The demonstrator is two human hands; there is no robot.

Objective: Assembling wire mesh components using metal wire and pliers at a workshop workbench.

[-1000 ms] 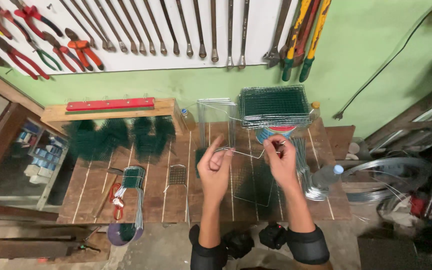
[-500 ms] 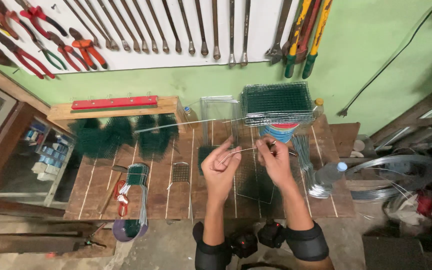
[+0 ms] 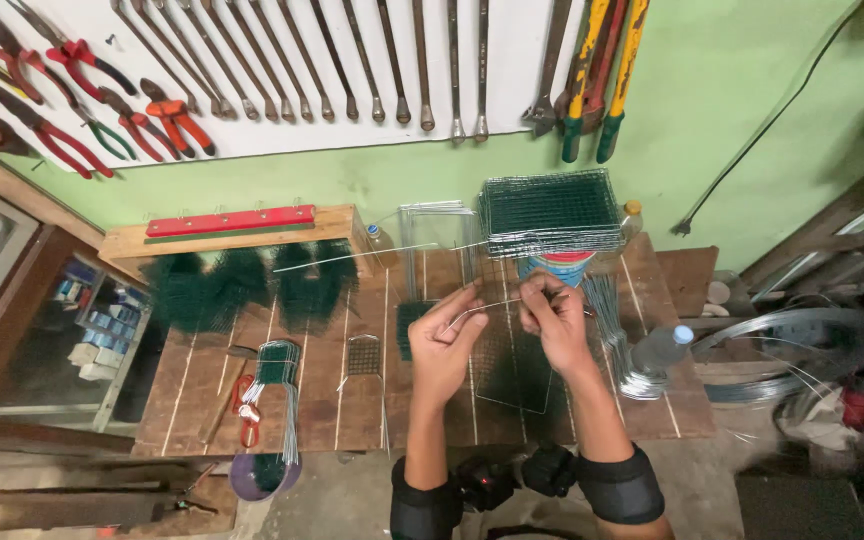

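My left hand (image 3: 447, 340) and my right hand (image 3: 552, 315) are raised over a wooden slat table (image 3: 352, 410). Each pinches one end of a thin bent metal wire (image 3: 487, 306) that arcs between them. A long straight wire (image 3: 372, 255) lies across the table behind my hands. Under my hands lies a flat piece of dark green wire mesh (image 3: 512, 375). Just beyond my right hand stands a stack of green mesh panels (image 3: 550, 212) on a red and blue container (image 3: 557, 268).
Wrenches and red-handled pliers (image 3: 72, 60) hang on a white board. On the table are a wire frame (image 3: 432, 235), small mesh square (image 3: 362, 355), green wire bundle (image 3: 280, 375), red pliers (image 3: 245, 405), plastic bottle (image 3: 662, 348), wire coil (image 3: 642, 385). A purple bowl (image 3: 262, 475) sits at the front edge.
My hands have stayed over the table, working the thin wire between them; my right hand shifted a little toward the mesh stack. The view moved slightly.
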